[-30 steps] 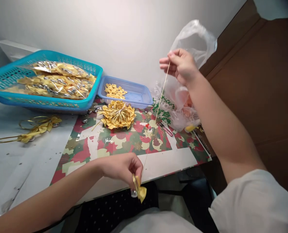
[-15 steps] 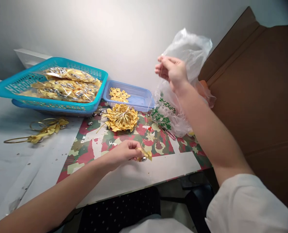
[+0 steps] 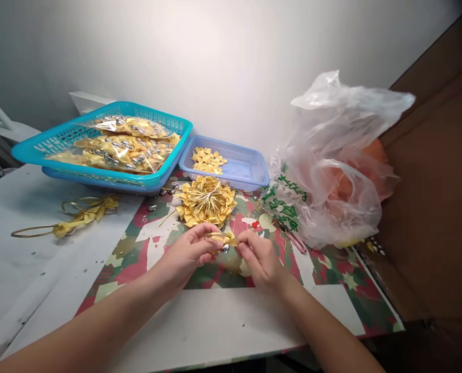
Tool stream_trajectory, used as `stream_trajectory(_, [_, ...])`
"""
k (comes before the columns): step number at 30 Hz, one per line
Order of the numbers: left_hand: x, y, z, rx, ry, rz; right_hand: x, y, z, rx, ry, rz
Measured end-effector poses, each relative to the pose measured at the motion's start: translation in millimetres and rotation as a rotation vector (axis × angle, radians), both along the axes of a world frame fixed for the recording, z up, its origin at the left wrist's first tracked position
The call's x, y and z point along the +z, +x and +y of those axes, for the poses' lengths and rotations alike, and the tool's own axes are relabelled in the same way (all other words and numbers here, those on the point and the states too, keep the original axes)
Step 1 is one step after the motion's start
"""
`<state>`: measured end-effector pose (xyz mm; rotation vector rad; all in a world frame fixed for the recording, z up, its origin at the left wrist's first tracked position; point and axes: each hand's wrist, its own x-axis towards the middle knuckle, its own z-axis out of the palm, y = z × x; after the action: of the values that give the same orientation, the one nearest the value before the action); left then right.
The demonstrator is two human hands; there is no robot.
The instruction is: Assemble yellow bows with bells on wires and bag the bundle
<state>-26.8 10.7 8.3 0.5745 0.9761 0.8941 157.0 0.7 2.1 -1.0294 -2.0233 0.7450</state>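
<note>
Your left hand (image 3: 194, 246) has its thumb and fingers closed on a gold cord loop (image 3: 215, 234), with a yellow bow (image 3: 232, 240) and a round silver bell (image 3: 225, 249) at the fingertips. Just beside the bow's right end, your right hand (image 3: 262, 256) has its thumb and forefinger drawn together; whether they pinch a strand, you cannot tell from this view. Both hands are above the patterned sheet (image 3: 133, 259) on the table. Just beyond your grip lies a round bundle of yellow bows (image 3: 207, 202) with gold strands gathered at its middle. Behind that, a lavender basket (image 3: 250, 173) holds loose bows; farther left, a turquoise basket (image 3: 149, 178) holds clear bags of bows and silver bells. Right of your grip are a pink-handled tool (image 3: 296, 241) and a crumpled plastic bag (image 3: 335, 181); well to the left, looped gold ornaments (image 3: 79, 220).
</note>
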Motion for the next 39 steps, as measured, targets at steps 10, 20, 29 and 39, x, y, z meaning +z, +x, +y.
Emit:
stream_trajectory(10, [0.3, 0.2, -3.0, 0.006, -0.151, -0.058, 2.6, -3.7, -9.8, -0.167, 0.196, 0.059])
stream_trajectory(20, [1.2, 0.7, -3.0, -0.084, -0.18, -0.073, 8.3, 0.4, -10.4, -0.124, 0.206, 0.096])
stream_trajectory(29, [0.0, 0.4, -9.0, -0.058, 0.031, 0.116, 0.9, 6.4, -3.4, 0.032, 0.277, -0.096])
stream_trajectory(39, [1.1, -0.7, -7.3, -0.188, -0.01, -0.013, 0.9, 5.1, -3.5, 0.033, 0.325, -0.141])
